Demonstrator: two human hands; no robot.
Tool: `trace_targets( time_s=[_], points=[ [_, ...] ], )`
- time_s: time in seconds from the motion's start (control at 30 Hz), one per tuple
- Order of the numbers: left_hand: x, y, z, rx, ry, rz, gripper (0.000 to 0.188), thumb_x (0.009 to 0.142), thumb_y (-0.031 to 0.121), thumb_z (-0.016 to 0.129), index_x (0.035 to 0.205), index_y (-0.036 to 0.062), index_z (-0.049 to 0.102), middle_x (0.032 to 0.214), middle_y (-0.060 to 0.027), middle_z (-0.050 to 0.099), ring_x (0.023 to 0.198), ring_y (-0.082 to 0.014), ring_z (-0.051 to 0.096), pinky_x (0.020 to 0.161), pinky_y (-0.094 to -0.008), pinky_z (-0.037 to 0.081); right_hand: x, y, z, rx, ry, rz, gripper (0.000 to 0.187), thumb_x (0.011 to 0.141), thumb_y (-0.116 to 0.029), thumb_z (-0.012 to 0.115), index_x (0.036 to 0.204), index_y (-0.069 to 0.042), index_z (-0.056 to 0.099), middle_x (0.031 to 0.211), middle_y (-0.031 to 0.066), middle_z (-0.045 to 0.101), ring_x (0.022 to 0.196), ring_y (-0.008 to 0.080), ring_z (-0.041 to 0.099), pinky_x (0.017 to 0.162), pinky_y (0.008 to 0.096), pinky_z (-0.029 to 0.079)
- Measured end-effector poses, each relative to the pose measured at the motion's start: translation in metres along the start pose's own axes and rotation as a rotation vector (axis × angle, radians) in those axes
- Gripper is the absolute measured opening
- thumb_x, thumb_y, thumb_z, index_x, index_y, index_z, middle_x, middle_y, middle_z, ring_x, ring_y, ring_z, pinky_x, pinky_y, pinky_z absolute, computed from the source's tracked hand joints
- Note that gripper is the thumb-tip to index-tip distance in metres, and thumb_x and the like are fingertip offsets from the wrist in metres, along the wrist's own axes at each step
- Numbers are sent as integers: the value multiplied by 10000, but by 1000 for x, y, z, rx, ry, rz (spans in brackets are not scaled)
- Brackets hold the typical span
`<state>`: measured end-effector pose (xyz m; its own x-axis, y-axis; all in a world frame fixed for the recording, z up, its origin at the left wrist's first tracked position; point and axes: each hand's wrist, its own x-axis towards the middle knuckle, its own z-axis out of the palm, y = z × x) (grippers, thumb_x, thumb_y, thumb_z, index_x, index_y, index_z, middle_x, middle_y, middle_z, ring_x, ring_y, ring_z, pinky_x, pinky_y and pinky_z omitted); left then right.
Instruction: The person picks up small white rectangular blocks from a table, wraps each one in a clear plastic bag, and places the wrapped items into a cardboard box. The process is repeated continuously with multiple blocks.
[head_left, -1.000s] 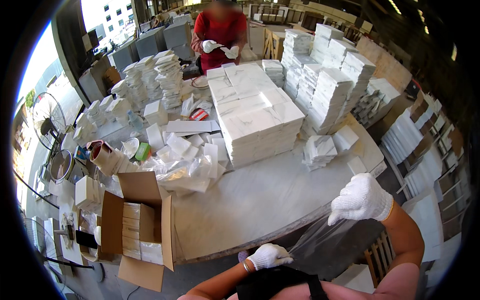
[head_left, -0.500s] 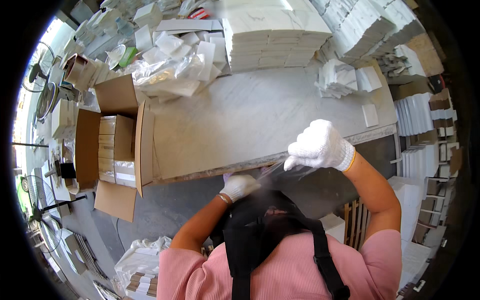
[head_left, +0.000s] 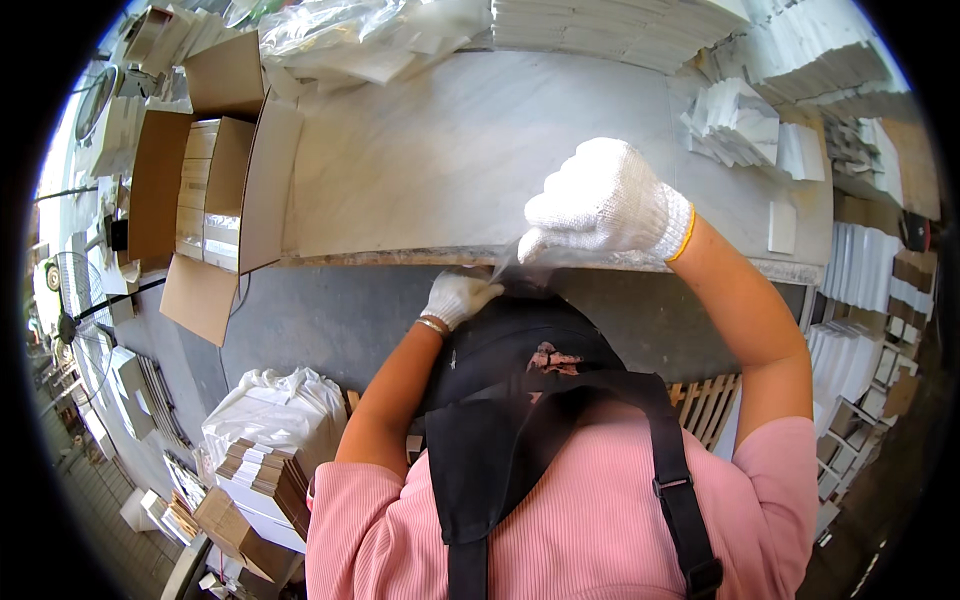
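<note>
My right hand (head_left: 608, 205), in a white knit glove with a yellow cuff edge, is closed in a fist at the table's front edge. A thin strip of clear plastic film (head_left: 508, 262) hangs from its thumb side. Lower and to the left, my left hand (head_left: 458, 298) is closed around the other end of the film, in front of my black apron. Its fingertips are partly hidden and blurred. Both hands are just off the stone-topped worktable (head_left: 420, 160).
An open cardboard box (head_left: 268, 180) with smaller boxes inside stands at the table's left end. Crumpled clear plastic (head_left: 370, 40) and stacked white tiles (head_left: 600, 30) line the back. More tiles (head_left: 735, 125) lean at the right. A plastic-covered pile (head_left: 280, 410) stands on the floor at left.
The view has tilted down and nearer, so the table sits higher in it. My hands remain closed with the film between them, a little closer together.
</note>
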<state>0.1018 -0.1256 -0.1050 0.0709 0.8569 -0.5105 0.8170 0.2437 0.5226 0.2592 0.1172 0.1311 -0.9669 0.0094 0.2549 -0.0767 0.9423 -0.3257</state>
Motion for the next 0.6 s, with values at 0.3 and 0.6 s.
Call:
trace_targets(
  time_s=[0.3, 0.6],
  points=[
    [11, -42, 1, -37, 179, 261, 524, 971, 631, 550, 1219, 213, 746, 1096, -142, 742, 1024, -324, 702, 909, -420, 549, 47, 19, 21, -21, 77, -57, 289, 787, -488, 799, 808, -218, 697, 574, -19, 495, 502, 202, 517, 506, 345, 385],
    [44, -82, 33, -126, 89, 122, 564, 1015, 504, 499, 1471, 177, 545, 1559, -111, 494, 1439, -326, 432, 1209, -465, 301, 73, 41, 26, 36, 21, -76, 269, 762, -470, 813, 795, -231, 694, 561, -12, 475, 494, 211, 506, 493, 346, 381]
  ],
)
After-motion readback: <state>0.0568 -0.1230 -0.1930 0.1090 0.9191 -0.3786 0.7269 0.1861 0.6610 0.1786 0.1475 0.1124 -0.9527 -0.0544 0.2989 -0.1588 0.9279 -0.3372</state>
